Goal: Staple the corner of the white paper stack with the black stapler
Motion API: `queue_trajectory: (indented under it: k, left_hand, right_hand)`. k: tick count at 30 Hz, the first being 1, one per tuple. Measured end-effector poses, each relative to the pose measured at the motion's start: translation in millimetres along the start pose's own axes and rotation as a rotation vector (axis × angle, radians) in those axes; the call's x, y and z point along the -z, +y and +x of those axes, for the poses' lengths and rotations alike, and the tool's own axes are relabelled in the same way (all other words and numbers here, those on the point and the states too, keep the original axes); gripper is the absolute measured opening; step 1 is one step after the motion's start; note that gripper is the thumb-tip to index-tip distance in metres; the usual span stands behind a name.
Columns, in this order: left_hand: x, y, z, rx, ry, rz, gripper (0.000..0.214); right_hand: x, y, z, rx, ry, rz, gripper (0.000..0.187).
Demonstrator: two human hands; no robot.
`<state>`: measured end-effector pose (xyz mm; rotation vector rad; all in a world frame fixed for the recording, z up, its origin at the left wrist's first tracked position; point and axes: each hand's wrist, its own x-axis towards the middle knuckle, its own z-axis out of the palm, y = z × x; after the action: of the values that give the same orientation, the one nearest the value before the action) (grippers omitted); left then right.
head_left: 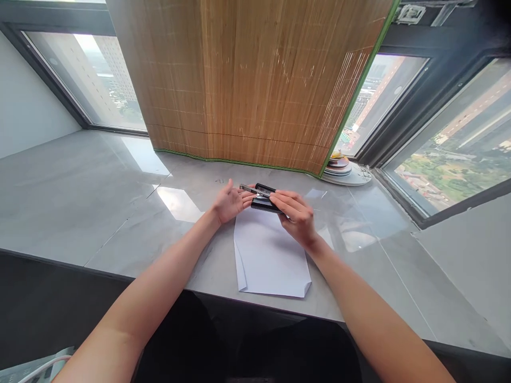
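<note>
Grip of right hand point(297, 215) wraps the black stapler point(264, 198); left hand point(230, 203) is half open, fingertips at its exposed metal track. Stapler hinged open above white paper point(271, 255) by tabletop point(80, 202) front edge. Paper apparently unstapled; stapler not yet closed.

Black stapler point(264, 198), white paper point(269, 255), grey marble sill point(80, 181), brown bamboo blind w/ green edge point(247, 80).

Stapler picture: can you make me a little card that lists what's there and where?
Stapler: black, opened up, held above the paper
Left hand: touches its metal end
Right hand: grips its black body
Paper: white sheets, flat on the grey counter
Behind: bamboo blind, stacked plates by the right window
</note>
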<state>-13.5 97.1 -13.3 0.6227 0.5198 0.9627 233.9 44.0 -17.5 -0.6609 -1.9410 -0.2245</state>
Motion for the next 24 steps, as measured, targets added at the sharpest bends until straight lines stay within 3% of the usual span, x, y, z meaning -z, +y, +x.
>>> queue_trajectory:
  k: [8, 15, 19, 22, 24]
  left_hand:
    - [-0.2, -2.3, 1.1, 0.046, 0.035, 0.008, 0.063]
    - [5.6, -5.2, 3.3, 0.026, 0.011, 0.014, 0.047]
    - [7.3, -7.8, 5.6, -0.047, 0.027, 0.103, 0.030]
    - [10.0, -7.9, 8.8, -0.192, 0.113, 0.154, 0.032]
    - [12.2, -6.4, 10.8, -0.298, 0.176, 0.176, 0.029]
  right_hand:
    - [4.7, 1.9, 2.5, 0.131, -0.049, -0.248, 0.039]
    - [3.5, 1.5, 1.3, 0.136, -0.096, -0.241, 0.041]
    - [2.9, 8.1, -0.1, -0.122, 0.015, -0.129, 0.039]
    - [2.9, 16.9, -3.6, -0.471, 0.134, 0.040, 0.028]
    - [2.2, 24.7, -6.9, -0.700, 0.165, 0.219, 0.031]
